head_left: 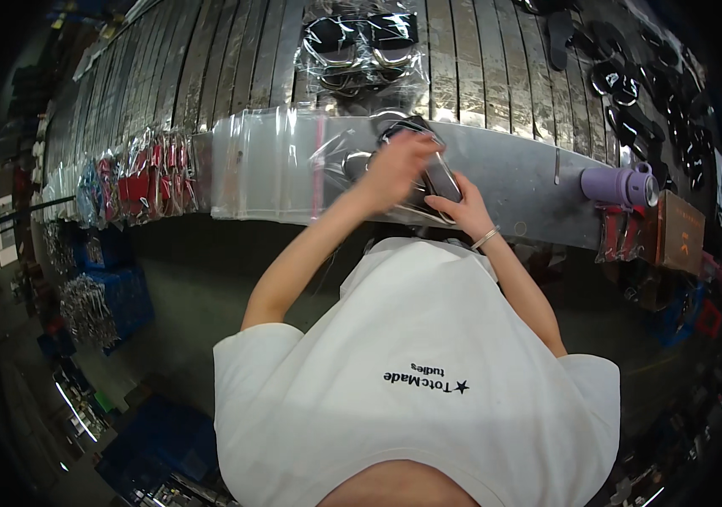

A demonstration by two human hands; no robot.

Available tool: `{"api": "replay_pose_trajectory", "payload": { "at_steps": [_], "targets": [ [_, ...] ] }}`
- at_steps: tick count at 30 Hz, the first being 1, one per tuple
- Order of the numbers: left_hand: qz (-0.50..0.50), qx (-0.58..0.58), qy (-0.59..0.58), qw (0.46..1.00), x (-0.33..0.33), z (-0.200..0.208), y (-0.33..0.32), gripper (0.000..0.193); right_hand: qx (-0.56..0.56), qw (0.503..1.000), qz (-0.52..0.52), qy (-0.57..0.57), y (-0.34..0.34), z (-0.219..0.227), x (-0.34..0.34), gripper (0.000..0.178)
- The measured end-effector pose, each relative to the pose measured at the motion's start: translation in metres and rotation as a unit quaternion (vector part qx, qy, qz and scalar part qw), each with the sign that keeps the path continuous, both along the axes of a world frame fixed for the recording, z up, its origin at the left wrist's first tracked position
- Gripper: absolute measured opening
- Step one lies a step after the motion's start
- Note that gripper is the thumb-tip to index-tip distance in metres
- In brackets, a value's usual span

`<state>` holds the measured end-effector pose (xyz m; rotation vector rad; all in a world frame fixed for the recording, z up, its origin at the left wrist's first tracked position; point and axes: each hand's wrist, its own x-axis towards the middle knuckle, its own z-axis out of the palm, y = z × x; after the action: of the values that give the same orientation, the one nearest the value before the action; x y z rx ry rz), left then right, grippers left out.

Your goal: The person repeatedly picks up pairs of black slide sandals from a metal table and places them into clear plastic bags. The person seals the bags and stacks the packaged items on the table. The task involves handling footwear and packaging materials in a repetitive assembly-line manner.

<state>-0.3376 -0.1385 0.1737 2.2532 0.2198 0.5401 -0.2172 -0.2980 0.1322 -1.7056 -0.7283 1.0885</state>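
Note:
A pair of dark sandals [440,179], seemingly partly inside a clear plastic bag [340,156], lies on the grey bench top in front of me. My right hand [464,208] grips the near end of the right-hand sandal, thumb along its edge. Over the straps is my left hand [396,171], smeared by motion; its fingers are not clear and cover part of the sandals. Left of them lies a stack of flat clear plastic bags [264,165] with a pink strip along one edge. Beyond my hands rests a bagged pair of black sandals [361,46] on the slats.
A slatted conveyor [234,59] runs behind the grey bench [522,173]. Red bagged items [154,182] hang at the left. To the right are a purple bottle [619,186] and an orange-brown box [680,232]. Many loose dark sandals [623,84] are heaped at far right.

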Motion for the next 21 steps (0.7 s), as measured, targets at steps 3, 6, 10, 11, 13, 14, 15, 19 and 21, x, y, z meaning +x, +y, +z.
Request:
{"api": "replay_pose_trajectory", "payload": {
  "at_steps": [3, 6, 10, 11, 13, 14, 15, 19, 21],
  "targets": [
    [-0.185, 0.063, 0.053, 0.979, 0.026, 0.016, -0.038, 0.027, 0.092, 0.991, -0.062, -0.069, -0.012, 0.001, 0.015, 0.034],
    [-0.074, 0.172, -0.045, 0.981, 0.023, 0.037, -0.024, 0.042, 0.06, 0.968, -0.237, 0.056, -0.021, 0.029, 0.03, 0.03],
    [0.207, -0.362, -0.03, 0.908, 0.041, -0.002, -0.039, 0.075, 0.123, 0.938, -0.308, 0.099, -0.023, 0.077, 0.05, 0.03],
    [0.033, -0.299, 0.113, 0.947, 0.047, -0.003, -0.046, 0.074, 0.167, 0.92, -0.339, 0.1, -0.017, 0.081, 0.05, 0.029],
    [-0.201, -0.18, 0.266, 0.925, 0.051, -0.004, -0.069, 0.07, 0.254, 0.881, -0.386, 0.101, 0.002, 0.095, 0.049, 0.026],
    [-0.266, -0.142, 0.279, 0.911, 0.05, -0.003, -0.077, 0.066, 0.264, 0.871, -0.409, 0.065, 0.007, 0.086, 0.056, 0.025],
    [-0.229, -0.161, 0.188, 0.941, 0.04, -0.001, -0.08, 0.06, 0.258, 0.869, -0.419, 0.051, 0.007, 0.081, 0.056, 0.026],
    [-0.08, -0.694, -0.02, 0.715, 0.062, -0.026, -0.07, 0.046, 0.183, 0.895, -0.402, 0.072, 0.003, 0.032, 0.049, 0.031],
    [-0.027, -0.713, 0.044, 0.7, 0.056, -0.068, -0.069, 0.034, 0.088, 0.905, -0.416, -0.028, -0.006, -0.016, 0.053, 0.046]
  ]
}}
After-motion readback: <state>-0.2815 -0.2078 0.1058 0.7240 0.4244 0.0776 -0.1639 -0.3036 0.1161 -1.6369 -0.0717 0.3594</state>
